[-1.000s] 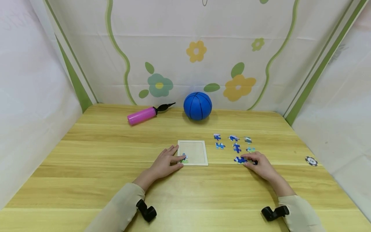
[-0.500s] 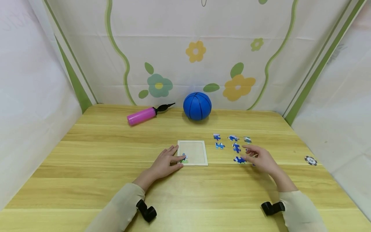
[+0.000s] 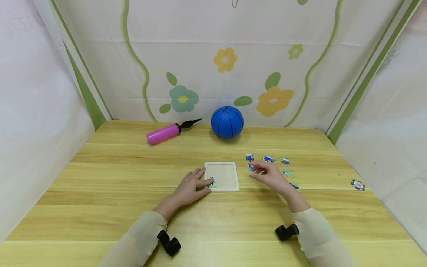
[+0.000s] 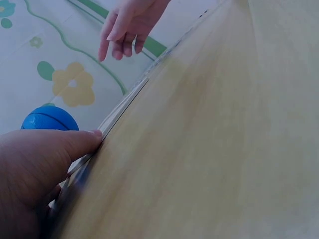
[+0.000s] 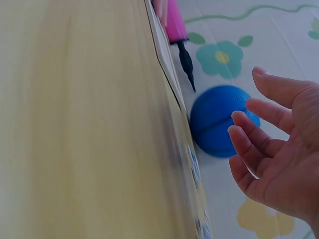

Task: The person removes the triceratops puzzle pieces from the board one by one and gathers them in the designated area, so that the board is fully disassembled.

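Note:
My left hand (image 3: 191, 187) lies beside a shallow square wooden puzzle tray (image 3: 237, 178), its fingers stretched onto the left rim. One fingertip rests on a jigsaw piece (image 3: 213, 184) in the tray's near left corner. In the left wrist view the thumb (image 4: 84, 142) touches the tray's edge. Above the table, right of the tray, is my right hand (image 3: 271, 177). The right wrist view shows its fingers (image 5: 254, 142) loosely bent, with nothing between them. Just beyond the fingertips lies a blue jigsaw piece (image 3: 250, 168), partly covered. The hand and forearm hide other pieces.
More loose pieces lie to the right, among them a blue one (image 3: 249, 157), a grey-green one (image 3: 285, 160) and a blue-and-green one (image 3: 294, 186). A blue ball (image 3: 227, 122) and a pink hand pump (image 3: 163, 134) are at the back. A round chip (image 3: 358, 185) sits far right.
My right hand has let go of the blue piece at the near row, lifted, and moved left toward the tray. The left hand has stayed in place.

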`<state>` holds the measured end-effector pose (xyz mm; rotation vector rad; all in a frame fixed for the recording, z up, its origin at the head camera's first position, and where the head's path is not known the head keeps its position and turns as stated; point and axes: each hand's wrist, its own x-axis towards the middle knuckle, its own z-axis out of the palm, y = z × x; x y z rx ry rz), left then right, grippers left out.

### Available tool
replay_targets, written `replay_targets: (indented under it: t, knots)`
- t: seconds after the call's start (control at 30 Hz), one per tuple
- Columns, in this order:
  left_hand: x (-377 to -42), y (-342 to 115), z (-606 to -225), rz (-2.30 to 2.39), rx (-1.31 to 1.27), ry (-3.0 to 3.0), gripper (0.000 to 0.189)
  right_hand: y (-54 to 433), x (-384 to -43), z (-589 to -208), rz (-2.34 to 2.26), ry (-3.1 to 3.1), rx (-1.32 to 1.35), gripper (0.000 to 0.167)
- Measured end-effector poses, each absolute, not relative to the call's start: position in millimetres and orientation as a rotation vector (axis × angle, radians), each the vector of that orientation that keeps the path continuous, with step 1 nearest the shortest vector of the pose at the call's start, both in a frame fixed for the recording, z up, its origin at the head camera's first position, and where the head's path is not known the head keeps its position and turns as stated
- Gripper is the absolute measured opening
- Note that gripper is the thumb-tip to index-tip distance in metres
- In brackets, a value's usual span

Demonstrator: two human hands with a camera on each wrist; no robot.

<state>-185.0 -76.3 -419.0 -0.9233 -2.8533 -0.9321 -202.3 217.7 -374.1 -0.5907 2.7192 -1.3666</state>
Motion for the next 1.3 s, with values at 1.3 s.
replay_targets:
  t: [1.3]
  knots:
    - [-188, -77, -421, -0.876, -0.934, -2.839, 0.039, 122, -199, -418, -1.211, 2.815, -0.736, 0.025]
